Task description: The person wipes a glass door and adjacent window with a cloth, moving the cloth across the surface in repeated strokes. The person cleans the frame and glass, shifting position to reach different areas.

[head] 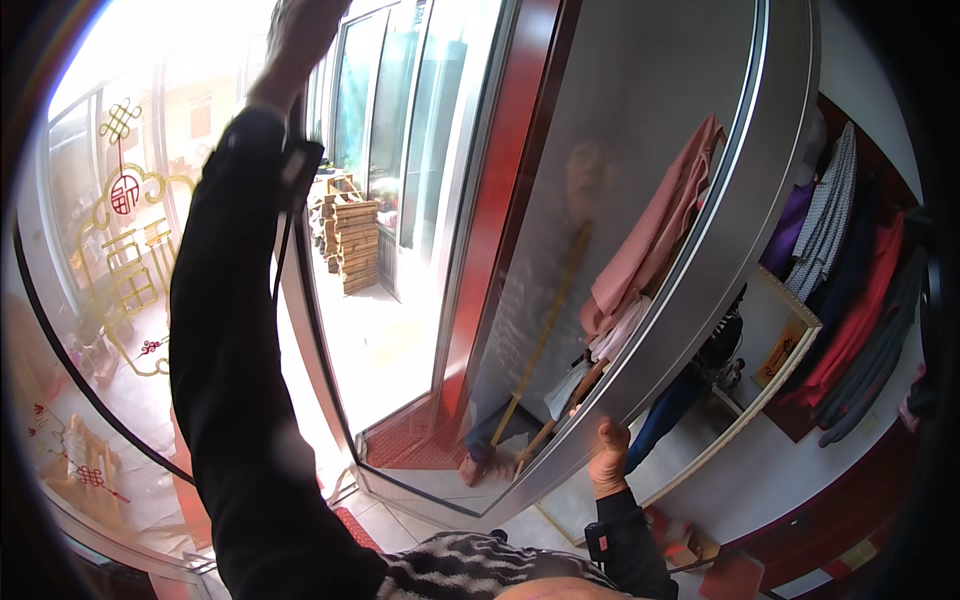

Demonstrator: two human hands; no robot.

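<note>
My left hand point(304, 41) is raised at the top edge, blurred and partly cut off; whether it touches anything cannot be told. Its black sleeve runs down the left, with a small dark device at the wrist. Low on the right, my right hand point(611, 459) holds the edge of the grey metal frame point(645, 360) of a glass door, thumb up and a fingertip showing on the glass side. The door's glass pane point(615, 97) reflects a person, hung clothes and a wooden pole. To the left is another glass panel point(161, 315) with gold and red decorations.
A red door frame point(506, 165) stands beyond, with stacked wooden pieces point(356, 244) outside in bright light. Clothes point(862, 300) hang on the right above a light-framed mirror point(806, 341). A red mat point(356, 529) and a cardboard box point(686, 547) lie on the floor.
</note>
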